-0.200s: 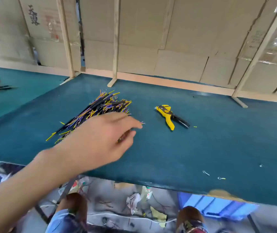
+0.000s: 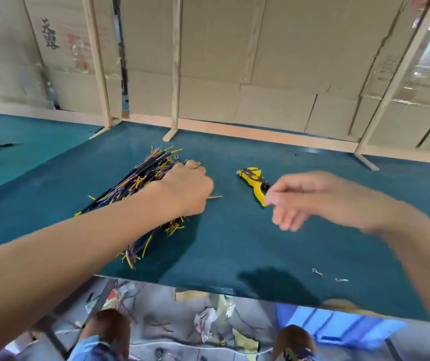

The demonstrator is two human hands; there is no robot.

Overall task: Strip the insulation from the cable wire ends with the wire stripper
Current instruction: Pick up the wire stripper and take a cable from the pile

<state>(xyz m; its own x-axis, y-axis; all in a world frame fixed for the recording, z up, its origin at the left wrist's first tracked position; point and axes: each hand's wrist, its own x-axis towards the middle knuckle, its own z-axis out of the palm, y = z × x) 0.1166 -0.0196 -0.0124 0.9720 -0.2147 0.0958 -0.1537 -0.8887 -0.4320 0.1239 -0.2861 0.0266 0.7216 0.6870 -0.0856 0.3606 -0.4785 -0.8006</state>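
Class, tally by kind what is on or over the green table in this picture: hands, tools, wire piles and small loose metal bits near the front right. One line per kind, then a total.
Bare hands: 2, left hand on the pile, right hand over the tool
Yellow-and-black wire stripper: 1
Pile of yellow, purple and black cable wires: 1
Small loose metal bits: 2
Total: 6

Left hand (image 2: pixel 186 187) now further fwd, down on the wire pile (image 2: pixel 141 178), fingers curled into the far end; before it hovered open, short of it. Right hand (image 2: pixel 310 198) has come into view, blurred, fingers loose, just over the yellow stripper (image 2: pixel 254 182) handle.
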